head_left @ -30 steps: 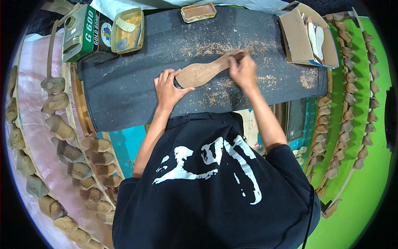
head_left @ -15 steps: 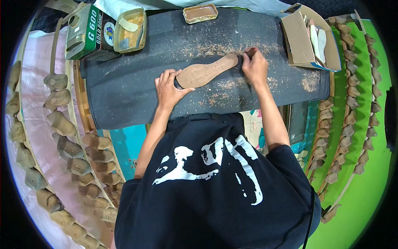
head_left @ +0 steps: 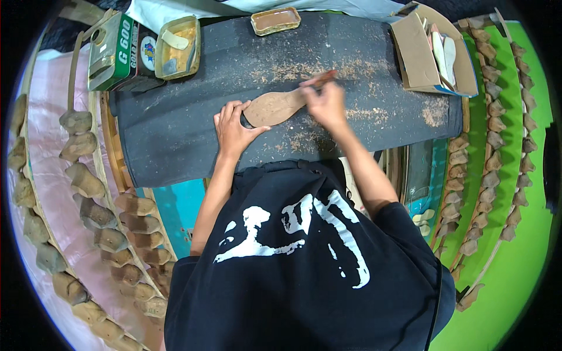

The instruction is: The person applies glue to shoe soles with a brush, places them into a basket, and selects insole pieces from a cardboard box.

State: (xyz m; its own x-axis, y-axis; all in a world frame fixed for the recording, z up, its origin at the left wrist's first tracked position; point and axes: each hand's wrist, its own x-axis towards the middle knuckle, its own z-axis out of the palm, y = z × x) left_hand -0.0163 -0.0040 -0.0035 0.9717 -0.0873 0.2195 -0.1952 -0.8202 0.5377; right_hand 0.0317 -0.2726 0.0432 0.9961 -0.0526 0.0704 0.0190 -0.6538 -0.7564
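Note:
A light-brown shoe sole (head_left: 274, 109) lies flat on the dark-covered worktable (head_left: 193, 128), its wide end to the left and its narrow end pointing up and right. My left hand (head_left: 235, 128) grips the wide end, thumb along the near edge and fingers at the far left edge. Over the narrow end is my right hand (head_left: 326, 105), closed around a short reddish-brown tool (head_left: 324, 78) whose end sticks out past the fingers. Motion blurs that hand a little, and it hides the sole's narrow end. What kind of tool it is cannot be made out.
Brown shavings (head_left: 293, 71) litter the table. At the far left stand a green metal can (head_left: 117, 55) and a yellowish tub (head_left: 195, 58); a small brown-filled tray (head_left: 276, 21) sits at the back. A cardboard box (head_left: 414, 58) occupies the right. Shoe lasts (head_left: 86, 178) line racks on both sides.
My right hand has moved left with the tool, from beside the sole's narrow end to over it. My left hand keeps its hold on the wide end.

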